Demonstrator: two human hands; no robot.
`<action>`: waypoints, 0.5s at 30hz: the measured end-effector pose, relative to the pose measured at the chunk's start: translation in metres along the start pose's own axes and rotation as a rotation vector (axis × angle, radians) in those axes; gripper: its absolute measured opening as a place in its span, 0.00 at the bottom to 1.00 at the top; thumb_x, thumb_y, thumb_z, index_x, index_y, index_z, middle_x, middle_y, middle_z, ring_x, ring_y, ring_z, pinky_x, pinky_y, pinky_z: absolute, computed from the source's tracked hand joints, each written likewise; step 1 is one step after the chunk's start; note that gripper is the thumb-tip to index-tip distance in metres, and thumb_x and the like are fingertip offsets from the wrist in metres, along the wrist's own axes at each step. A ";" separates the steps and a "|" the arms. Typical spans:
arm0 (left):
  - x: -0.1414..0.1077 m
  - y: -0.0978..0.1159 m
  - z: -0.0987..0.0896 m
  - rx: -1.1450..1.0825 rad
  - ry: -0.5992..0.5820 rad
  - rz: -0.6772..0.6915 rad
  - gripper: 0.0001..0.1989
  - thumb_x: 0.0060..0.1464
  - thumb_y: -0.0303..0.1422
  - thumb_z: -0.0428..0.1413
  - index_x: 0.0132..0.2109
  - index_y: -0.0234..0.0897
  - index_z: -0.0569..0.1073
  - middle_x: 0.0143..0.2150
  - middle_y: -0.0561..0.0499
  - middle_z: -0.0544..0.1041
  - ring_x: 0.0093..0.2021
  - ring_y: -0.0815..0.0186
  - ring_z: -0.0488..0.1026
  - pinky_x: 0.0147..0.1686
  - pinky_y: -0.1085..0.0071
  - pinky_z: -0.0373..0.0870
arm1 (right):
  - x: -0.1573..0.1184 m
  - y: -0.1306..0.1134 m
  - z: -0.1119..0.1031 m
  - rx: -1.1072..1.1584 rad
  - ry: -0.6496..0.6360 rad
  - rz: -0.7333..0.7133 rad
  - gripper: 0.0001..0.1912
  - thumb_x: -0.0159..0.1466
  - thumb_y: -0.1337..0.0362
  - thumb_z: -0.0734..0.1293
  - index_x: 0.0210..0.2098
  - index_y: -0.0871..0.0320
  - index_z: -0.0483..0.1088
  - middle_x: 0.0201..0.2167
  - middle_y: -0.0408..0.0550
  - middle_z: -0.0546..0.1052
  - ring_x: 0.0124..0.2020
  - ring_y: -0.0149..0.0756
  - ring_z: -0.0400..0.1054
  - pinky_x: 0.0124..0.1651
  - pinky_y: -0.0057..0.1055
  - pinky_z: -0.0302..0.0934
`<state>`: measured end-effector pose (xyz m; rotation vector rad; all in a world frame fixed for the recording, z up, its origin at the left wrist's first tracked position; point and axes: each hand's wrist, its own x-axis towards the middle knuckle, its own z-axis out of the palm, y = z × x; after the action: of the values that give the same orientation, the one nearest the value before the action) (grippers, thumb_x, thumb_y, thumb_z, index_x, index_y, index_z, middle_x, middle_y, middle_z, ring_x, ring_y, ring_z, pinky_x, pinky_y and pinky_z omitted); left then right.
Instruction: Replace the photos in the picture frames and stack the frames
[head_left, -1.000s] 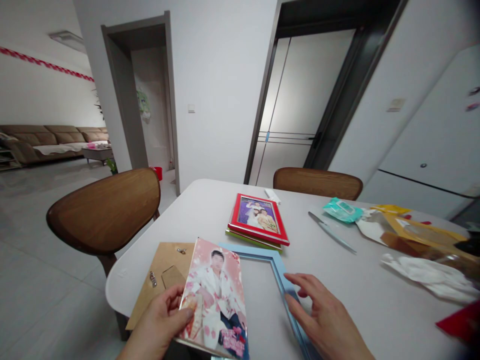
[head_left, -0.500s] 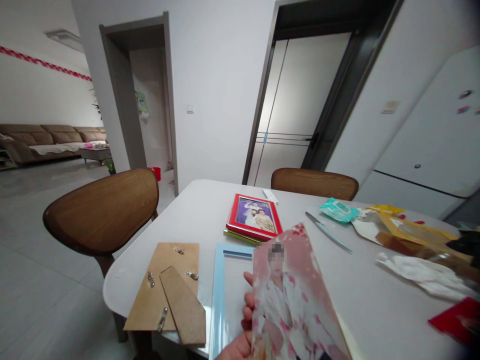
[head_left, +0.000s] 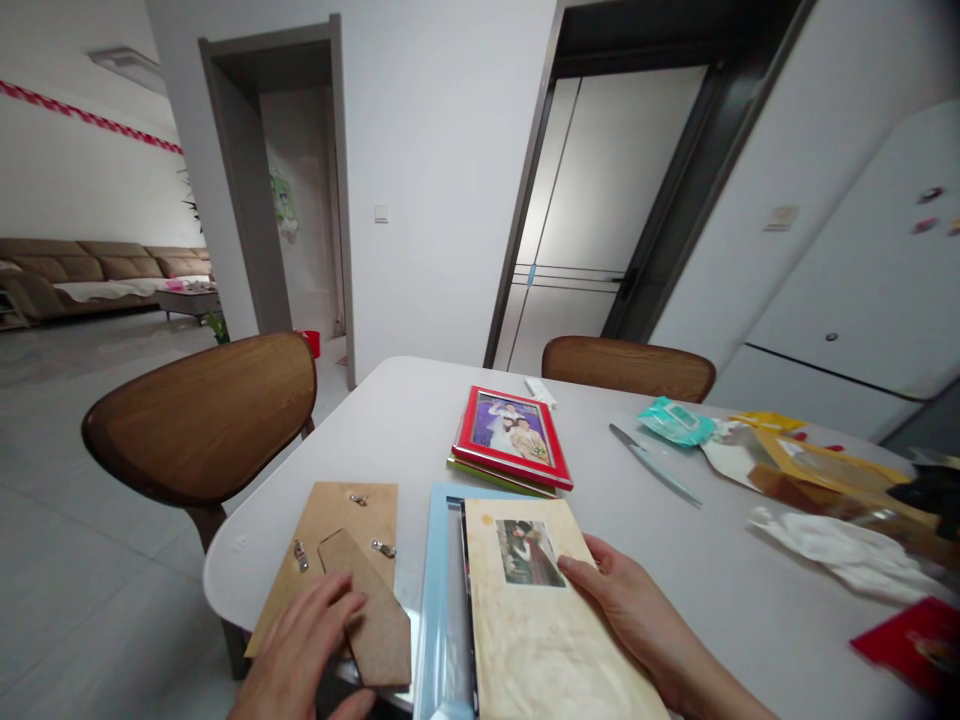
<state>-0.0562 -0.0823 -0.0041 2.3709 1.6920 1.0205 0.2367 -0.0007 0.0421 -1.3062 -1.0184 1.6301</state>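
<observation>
My right hand (head_left: 626,600) pinches the right edge of a photo print (head_left: 540,640). Its cream side faces up, with a small picture printed near the top, and it lies over a light blue picture frame (head_left: 441,590). To the left is a brown backing board (head_left: 330,510) with metal clips and a hinged stand leg (head_left: 375,620). My left hand (head_left: 304,650) is over the board's lower part, fingers apart and holding nothing; whether the fingertips touch the leg I cannot tell.
Behind the blue frame, a red picture frame (head_left: 514,440) lies on a green-edged one. Farther right are a knife (head_left: 655,465), a teal wipes pack (head_left: 675,422), brown packaging (head_left: 817,470), white crumpled plastic (head_left: 832,555) and a red packet (head_left: 911,640). A wooden chair (head_left: 202,420) stands left.
The pink portrait side was facing me, held by a hand at its left edge. Now a cream side faces up, lower over the frame, held from the right. My left hand is over the board.
</observation>
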 end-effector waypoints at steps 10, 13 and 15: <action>-0.004 -0.039 -0.017 0.403 -0.029 0.280 0.19 0.46 0.33 0.54 0.48 0.43 0.67 0.45 0.51 0.74 0.42 0.63 0.71 0.39 0.71 0.70 | 0.006 0.001 0.018 -0.465 0.100 -0.183 0.26 0.56 0.62 0.54 0.54 0.60 0.51 0.35 0.51 0.75 0.29 0.39 0.71 0.30 0.33 0.63; -0.006 -0.039 -0.021 0.347 -0.035 0.304 0.16 0.49 0.33 0.52 0.47 0.44 0.68 0.43 0.51 0.75 0.41 0.64 0.72 0.39 0.72 0.70 | 0.006 0.004 0.012 -0.898 0.245 -0.384 0.24 0.56 0.62 0.55 0.52 0.60 0.56 0.42 0.53 0.72 0.39 0.41 0.68 0.40 0.34 0.60; -0.006 -0.040 -0.023 0.310 0.023 0.299 0.15 0.51 0.31 0.51 0.47 0.44 0.68 0.44 0.51 0.74 0.43 0.64 0.70 0.40 0.71 0.69 | 0.008 0.010 0.009 -1.118 0.326 -0.491 0.25 0.55 0.62 0.56 0.52 0.62 0.55 0.45 0.55 0.69 0.43 0.43 0.64 0.44 0.37 0.57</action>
<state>-0.1022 -0.0788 -0.0053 2.8895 1.6410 0.8735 0.2259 0.0024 0.0316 -1.7061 -1.9458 0.3775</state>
